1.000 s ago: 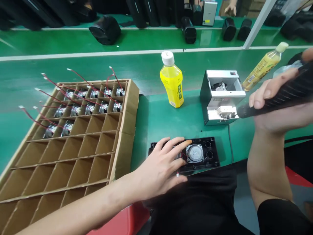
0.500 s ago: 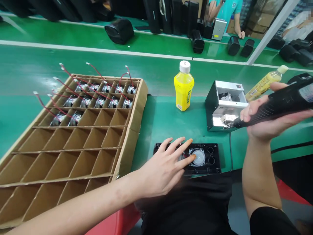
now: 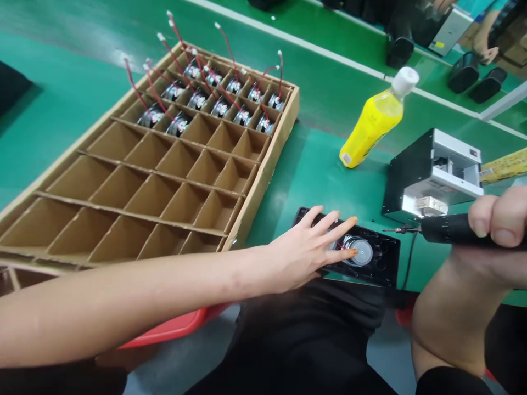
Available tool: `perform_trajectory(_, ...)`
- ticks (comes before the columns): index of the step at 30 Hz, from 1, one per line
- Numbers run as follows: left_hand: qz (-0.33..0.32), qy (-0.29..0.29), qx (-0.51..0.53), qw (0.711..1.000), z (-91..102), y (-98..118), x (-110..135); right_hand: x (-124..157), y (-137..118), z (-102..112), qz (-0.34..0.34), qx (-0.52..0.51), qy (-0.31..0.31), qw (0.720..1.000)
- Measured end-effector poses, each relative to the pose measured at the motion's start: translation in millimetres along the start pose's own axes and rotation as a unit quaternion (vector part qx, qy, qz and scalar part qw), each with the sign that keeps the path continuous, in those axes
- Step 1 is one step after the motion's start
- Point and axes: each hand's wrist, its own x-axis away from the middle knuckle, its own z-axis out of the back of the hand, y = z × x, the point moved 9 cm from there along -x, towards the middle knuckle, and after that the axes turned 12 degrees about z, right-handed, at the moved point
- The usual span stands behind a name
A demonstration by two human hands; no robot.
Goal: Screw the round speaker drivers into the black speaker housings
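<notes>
The left hand [image 3: 307,252] lies on a black speaker panel [image 3: 381,272], which sits at the front edge of the green worktop [image 3: 317,164]. Its grip is fully open, fingers spread and holding nothing; the fingertips rest over the panel, and one lies at the rim of a round speaker driver [image 3: 358,251] seated in the panel. The hand hides the panel's left portion, so fasteners there cannot be made out.

The right hand [image 3: 492,225] is closed around a black electric screwdriver [image 3: 453,229], whose rear end is hidden by the hand and cut off by the frame. Its bit [image 3: 402,230] points left, close to the panel's upper right corner; contact cannot be confirmed.

Around these items stand:
- 1 cardboard divider tray [image 3: 263,175], left of the panel, holding 12 speaker drivers [image 3: 220,108] with red leads: 5, 5 and 2 by row.
- 1 yellow bottle [image 3: 370,129], lying tilted, with a white cap.
- 1 metal screw feeder [image 3: 432,175], with a black cable [image 3: 409,269] running past the panel.
- 1 second bottle [image 3: 504,166], cut off by the right edge.
</notes>
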Motion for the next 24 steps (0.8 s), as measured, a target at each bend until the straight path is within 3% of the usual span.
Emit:
perform_trajectory(4,-0.001,0.003,-0.018,1.000,-2.1,-0.5,-1.8,12.7,22.0,-54.8,-0.046,-0.007,-0.038,0.998)
perform_trajectory(7,0.000,0.014,-0.008,1.000,-2.2,-0.7,-2.5,25.0,20.7,-76.2,-0.052,-0.005,-0.051,0.997)
perform_trajectory(10,0.003,0.026,0.018,1.000,-0.1,-1.2,-3.4,35.7,8.1,-86.6,-0.017,0.011,-0.054,0.998)
perform_trajectory(14,0.008,0.016,0.031,0.999,1.2,-2.2,-4.8,41.4,4.5,-101.1,0.034,0.027,-0.103,0.994)
perform_trajectory(19,0.018,-0.011,0.021,1.000,0.1,-3.3,-6.5,34.8,12.1,-110.1,0.144,-0.063,-0.182,0.971)
perform_trajectory(24,0.025,0.013,0.074,0.997,3.9,-5.9,-6.2,35.4,23.2,-111.5,0.143,-0.062,-0.216,0.964)
